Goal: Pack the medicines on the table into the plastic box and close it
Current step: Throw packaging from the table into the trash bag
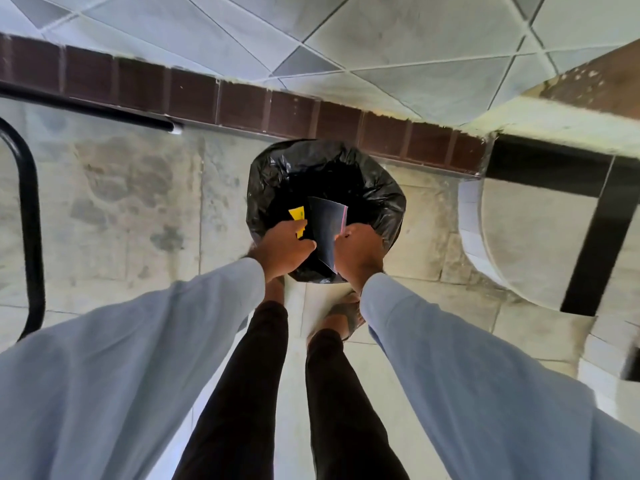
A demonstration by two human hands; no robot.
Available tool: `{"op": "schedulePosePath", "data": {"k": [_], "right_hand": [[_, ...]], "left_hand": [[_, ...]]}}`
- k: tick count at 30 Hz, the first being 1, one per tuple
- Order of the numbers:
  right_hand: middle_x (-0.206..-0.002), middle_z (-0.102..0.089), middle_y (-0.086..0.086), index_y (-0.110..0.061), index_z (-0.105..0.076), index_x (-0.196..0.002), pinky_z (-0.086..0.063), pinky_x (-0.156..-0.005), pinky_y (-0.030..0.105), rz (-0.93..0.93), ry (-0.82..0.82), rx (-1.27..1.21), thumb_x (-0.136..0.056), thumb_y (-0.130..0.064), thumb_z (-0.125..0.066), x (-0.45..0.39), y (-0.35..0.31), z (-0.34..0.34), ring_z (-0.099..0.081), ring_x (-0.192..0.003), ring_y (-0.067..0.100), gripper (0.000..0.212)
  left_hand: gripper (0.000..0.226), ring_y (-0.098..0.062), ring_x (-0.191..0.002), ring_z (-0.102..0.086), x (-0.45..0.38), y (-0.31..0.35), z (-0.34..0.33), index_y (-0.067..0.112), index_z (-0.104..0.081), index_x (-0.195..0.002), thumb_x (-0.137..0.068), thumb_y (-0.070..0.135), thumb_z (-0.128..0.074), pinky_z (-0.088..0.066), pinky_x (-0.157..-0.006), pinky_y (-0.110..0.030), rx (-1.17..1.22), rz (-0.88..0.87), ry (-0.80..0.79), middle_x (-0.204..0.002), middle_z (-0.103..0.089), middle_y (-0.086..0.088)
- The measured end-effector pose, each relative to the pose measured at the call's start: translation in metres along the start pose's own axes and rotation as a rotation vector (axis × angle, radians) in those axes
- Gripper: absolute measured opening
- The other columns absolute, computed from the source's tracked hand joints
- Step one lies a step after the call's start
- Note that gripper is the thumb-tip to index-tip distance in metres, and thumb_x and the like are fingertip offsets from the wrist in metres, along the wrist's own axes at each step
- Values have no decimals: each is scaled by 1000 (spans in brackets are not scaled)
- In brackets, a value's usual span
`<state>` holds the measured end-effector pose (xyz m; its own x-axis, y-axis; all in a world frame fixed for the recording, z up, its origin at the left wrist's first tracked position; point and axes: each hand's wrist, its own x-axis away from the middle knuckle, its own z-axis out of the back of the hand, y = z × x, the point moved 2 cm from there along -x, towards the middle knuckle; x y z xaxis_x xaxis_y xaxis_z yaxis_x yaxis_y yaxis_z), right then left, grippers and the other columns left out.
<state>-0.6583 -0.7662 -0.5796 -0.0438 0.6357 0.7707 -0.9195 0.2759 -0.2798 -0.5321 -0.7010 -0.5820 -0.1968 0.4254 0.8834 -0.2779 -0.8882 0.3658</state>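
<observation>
So the biggest thing here is the pale tiled floor [138, 209], with a round bin lined with a crinkled black plastic bag [325, 174] standing near the dark brick strip along the wall. The person stands right at the bin's near rim, both light blue sleeves reaching over it. The right hand [358, 249] pinches a dark, flat zip-top plastic pouch with a pink seal strip [325, 230] by its edge, holding it over the bin's opening. The left hand [285, 245] has its fingers curled round a small yellow card or packet [298, 218], also over the bin mouth, just beside the pouch. No plastic box and no surface with medicines in this view, so I can't tell where those are. My guess is this is clearing out empty packaging, not packing yet. Risk-wise: can't tell whether the pouch is actually empty, so if something's still in it, letting go means medicine ends up in the trash. Also both things hang near the rim, so a sloppy drop could land on the floor.
</observation>
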Motion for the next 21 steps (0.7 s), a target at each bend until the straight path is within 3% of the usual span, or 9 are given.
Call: {"op": "schedulePosePath", "data": {"k": [3,8,11,15,18,21], "right_hand": [[-111,-66,21,-5,-64,-105,-47,-86,40,-36,-10,-53,-89,-19,-56,-2,1,0,-59,-104,41,22],[-124,-63,15,-9,-55,-125,-46,-95,41,-4,-38,-82,-91,-26,-53,7,-16,18,-56,-115,35,37],[-125,-62,14,-10,-53,-127,-48,-96,41,101,-28,-55,-92,-28,-53,24,-44,39,-57,-116,31,40],[-125,-62,12,-11,-54,-125,-47,-95,39,283,35,29,-93,-28,-50,57,-93,80,-57,-115,28,36],[-107,-64,8,-17,-57,-107,-47,-86,37,441,132,63,-91,-30,-49,99,-138,117,-59,-99,27,22],[-116,-64,11,-12,-57,-115,-45,-92,37,544,214,106,-92,-29,-49,150,-174,147,-58,-108,28,30]], "left_hand": [[48,-29,-119,-56,-5,-4,2,18,-50,-136,-88,19,-53,-45,-97,-33,10,-16,30,-133,-58,-11],[38,-22,-122,-54,1,1,19,17,-60,-122,-86,17,-48,-42,-102,-31,-20,-88,98,-132,-59,-5],[36,-21,-115,-57,20,20,40,16,-63,-118,-87,12,-45,-41,-91,-25,-12,-140,159,-125,-63,-5],[34,-26,-109,-60,69,64,82,10,-67,-108,-85,10,-42,-45,-91,-33,-21,-259,252,-116,-67,-11],[28,-29,-93,-62,125,104,125,5,-67,-89,-84,12,-41,-51,-84,-37,-24,-380,346,-100,-68,-14],[21,-26,-90,-64,181,131,162,8,-69,-89,-86,12,-48,-54,-79,-36,63,-457,373,-100,-69,-9]]}}
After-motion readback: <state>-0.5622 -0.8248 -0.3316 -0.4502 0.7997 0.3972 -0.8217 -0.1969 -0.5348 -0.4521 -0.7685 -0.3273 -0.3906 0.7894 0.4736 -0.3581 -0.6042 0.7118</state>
